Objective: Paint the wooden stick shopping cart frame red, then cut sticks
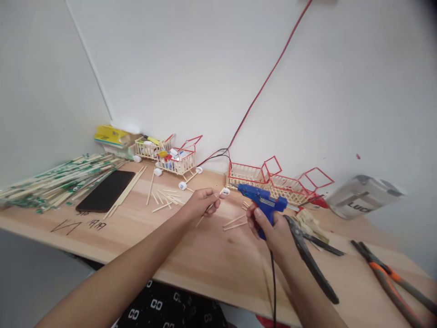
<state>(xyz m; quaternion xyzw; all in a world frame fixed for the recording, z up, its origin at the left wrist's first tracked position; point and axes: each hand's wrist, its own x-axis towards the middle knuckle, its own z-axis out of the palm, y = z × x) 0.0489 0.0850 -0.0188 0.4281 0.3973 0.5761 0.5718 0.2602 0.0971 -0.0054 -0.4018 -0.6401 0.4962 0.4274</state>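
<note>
My left hand (204,203) pinches a thin wooden stick (200,221), whose lower end sticks out below the fingers. A small white bottle cap (226,192) with dark print is at the upper end of the stick, just beyond my fingertips. My right hand (268,222) is wrapped around the handle of a blue hot glue gun (261,195). Its nozzle points left and comes close to the cap; I cannot tell if they touch. From the handle a black cord (273,282) runs down over the table's front edge.
Miniature stick carts (177,163) with red handles line the wall; more red-rimmed baskets (247,173) stand behind the glue gun. Wrapped chopsticks (64,180), a black phone (105,191) and cut sticks (166,198) lie left. Black-handled pliers (312,264), orange-handled pliers (385,273) and a tilted container (363,198) are right.
</note>
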